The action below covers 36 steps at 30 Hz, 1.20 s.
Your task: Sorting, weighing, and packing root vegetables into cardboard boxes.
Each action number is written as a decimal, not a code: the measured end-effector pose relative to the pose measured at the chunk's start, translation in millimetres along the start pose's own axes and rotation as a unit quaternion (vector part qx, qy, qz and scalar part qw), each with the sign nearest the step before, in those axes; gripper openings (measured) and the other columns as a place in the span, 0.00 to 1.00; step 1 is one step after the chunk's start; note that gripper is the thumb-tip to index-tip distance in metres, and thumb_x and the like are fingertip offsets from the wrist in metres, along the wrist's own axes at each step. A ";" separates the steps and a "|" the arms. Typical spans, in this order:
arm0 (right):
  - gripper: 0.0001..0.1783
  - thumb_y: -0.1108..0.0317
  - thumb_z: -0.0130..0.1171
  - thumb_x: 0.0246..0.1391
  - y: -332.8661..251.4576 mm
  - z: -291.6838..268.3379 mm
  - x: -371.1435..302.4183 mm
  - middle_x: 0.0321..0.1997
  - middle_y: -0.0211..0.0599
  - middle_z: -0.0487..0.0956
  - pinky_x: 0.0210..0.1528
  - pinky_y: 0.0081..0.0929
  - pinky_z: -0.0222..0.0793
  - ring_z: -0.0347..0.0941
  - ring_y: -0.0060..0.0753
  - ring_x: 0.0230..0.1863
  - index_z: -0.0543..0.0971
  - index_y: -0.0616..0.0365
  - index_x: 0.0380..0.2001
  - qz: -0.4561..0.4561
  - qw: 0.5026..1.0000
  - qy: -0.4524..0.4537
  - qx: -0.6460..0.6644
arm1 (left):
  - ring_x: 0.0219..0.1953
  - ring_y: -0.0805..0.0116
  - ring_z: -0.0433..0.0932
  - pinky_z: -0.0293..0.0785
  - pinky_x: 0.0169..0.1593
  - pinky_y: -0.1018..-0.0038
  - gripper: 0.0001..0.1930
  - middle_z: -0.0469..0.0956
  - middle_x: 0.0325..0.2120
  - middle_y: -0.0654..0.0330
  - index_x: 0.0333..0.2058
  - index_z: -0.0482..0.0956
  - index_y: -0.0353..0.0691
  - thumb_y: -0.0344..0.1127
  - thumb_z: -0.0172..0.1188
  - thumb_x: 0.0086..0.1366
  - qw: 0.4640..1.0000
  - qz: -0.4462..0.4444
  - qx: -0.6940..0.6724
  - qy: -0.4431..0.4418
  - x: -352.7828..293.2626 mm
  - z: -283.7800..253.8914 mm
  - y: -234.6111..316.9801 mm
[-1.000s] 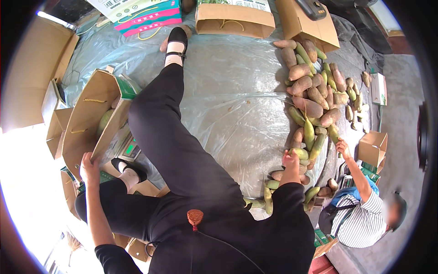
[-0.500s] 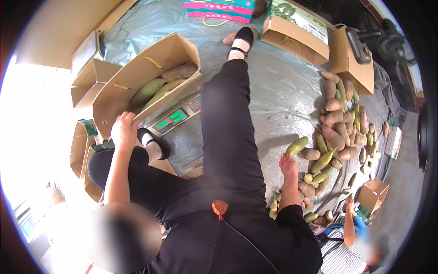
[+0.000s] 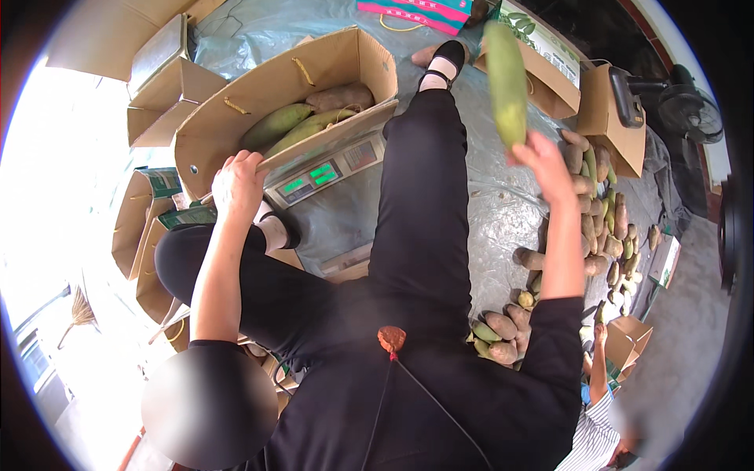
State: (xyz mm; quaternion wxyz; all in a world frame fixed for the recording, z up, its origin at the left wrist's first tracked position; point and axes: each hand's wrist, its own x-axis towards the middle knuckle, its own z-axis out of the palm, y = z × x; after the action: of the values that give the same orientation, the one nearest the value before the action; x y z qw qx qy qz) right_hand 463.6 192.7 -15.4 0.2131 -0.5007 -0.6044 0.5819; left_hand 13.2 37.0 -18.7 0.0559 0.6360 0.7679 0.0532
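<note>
My right hand (image 3: 543, 163) is closed round the lower end of a long pale-green melon-like fruit (image 3: 506, 86), held up off the floor and slightly blurred. My left hand (image 3: 238, 182) grips the near rim of an open cardboard box (image 3: 206, 135). Inside that box lie two green fruits of the same sort (image 3: 276, 128) and brown tubers like sweet potatoes (image 3: 342, 97). The box rests on a scale (image 3: 322, 174) with a lit green display. Right of my leg spreads a pile of brown tubers (image 3: 503, 324) mixed with green fruits, partly hidden by my right arm.
Cardboard boxes stand at the left (image 3: 161, 98) and far right (image 3: 616, 118). A pink and teal box (image 3: 416, 12) is at the top, a fan (image 3: 689, 110) at the right. Plastic sheeting (image 3: 503, 204) covers the floor. Another person's arm (image 3: 599, 365) reaches in at lower right.
My right hand has lifted the green fruit from the pile, up and away from me. My left hand stays on the box rim; the whole view has shifted.
</note>
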 end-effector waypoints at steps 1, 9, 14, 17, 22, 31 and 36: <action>0.16 0.62 0.56 0.52 -25.1 5.9 11.3 0.30 0.29 0.74 0.38 0.21 0.66 0.70 0.20 0.31 0.73 0.63 0.40 -0.019 0.999 -0.023 -0.025 | 0.37 0.56 0.74 0.70 0.41 0.65 0.08 0.74 0.27 0.58 0.30 0.77 0.40 0.30 0.61 0.49 1.000 -0.003 -0.002 -0.007 0.2 0.0 0.0; 0.16 0.62 0.55 0.54 -145.6 107.6 92.8 0.30 0.27 0.76 0.33 0.18 0.66 0.71 0.18 0.32 0.75 0.60 0.42 -0.103 0.957 -0.237 -0.133 | 0.38 0.57 0.74 0.70 0.41 0.64 0.09 0.74 0.29 0.58 0.32 0.77 0.41 0.32 0.61 0.50 1.000 -0.004 0.011 -0.018 -2.7 1.5 -3.9; 0.19 0.66 0.54 0.55 -144.2 126.7 104.1 0.34 0.36 0.78 0.41 0.23 0.68 0.72 0.25 0.37 0.71 0.66 0.47 -0.193 0.950 -0.151 -0.192 | 0.38 0.57 0.74 0.70 0.42 0.63 0.09 0.75 0.30 0.58 0.32 0.78 0.41 0.33 0.61 0.50 1.000 -0.002 0.012 -0.022 3.4 4.1 0.9; 0.22 0.69 0.59 0.49 -94.9 104.9 103.2 0.37 0.37 0.77 0.44 0.25 0.67 0.72 0.28 0.41 0.70 0.65 0.48 -0.137 0.990 -0.041 0.018 | 0.40 0.57 0.74 0.70 0.42 0.64 0.10 0.75 0.31 0.58 0.34 0.77 0.41 0.34 0.60 0.51 0.999 -0.010 0.013 -0.032 1.7 0.9 0.7; 0.13 0.66 0.56 0.53 44.7 54.8 52.9 0.31 0.29 0.79 0.33 0.19 0.68 0.72 0.18 0.31 0.76 0.60 0.41 -0.013 0.989 0.148 -0.022 | 0.41 0.58 0.74 0.71 0.42 0.64 0.09 0.75 0.32 0.59 0.33 0.76 0.43 0.34 0.60 0.51 0.999 -0.023 0.022 -0.029 -2.5 1.2 -3.4; 0.14 0.61 0.60 0.44 280.1 102.9 -127.2 0.34 0.44 0.80 0.43 0.35 0.70 0.76 0.46 0.39 0.80 0.54 0.35 0.299 0.934 0.057 -0.185 | 0.39 0.54 0.74 0.70 0.40 0.64 0.12 0.74 0.33 0.57 0.37 0.75 0.40 0.34 0.59 0.53 0.999 0.000 0.022 -0.038 1.0 4.4 2.7; 0.15 0.61 0.59 0.43 309.3 134.9 -176.9 0.36 0.44 0.80 0.45 0.34 0.71 0.77 0.43 0.40 0.80 0.54 0.36 0.355 0.924 0.047 -0.135 | 0.39 0.53 0.73 0.69 0.41 0.63 0.11 0.74 0.32 0.55 0.36 0.75 0.38 0.33 0.59 0.52 0.999 0.025 0.004 -0.033 2.6 14.7 -7.0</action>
State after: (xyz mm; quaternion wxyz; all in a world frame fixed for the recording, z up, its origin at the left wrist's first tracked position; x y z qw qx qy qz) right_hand 532.9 -79.6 -272.7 -0.0492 -0.7331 -0.4495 0.5081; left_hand 8.2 38.4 -34.3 0.0775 0.6563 0.7499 0.0306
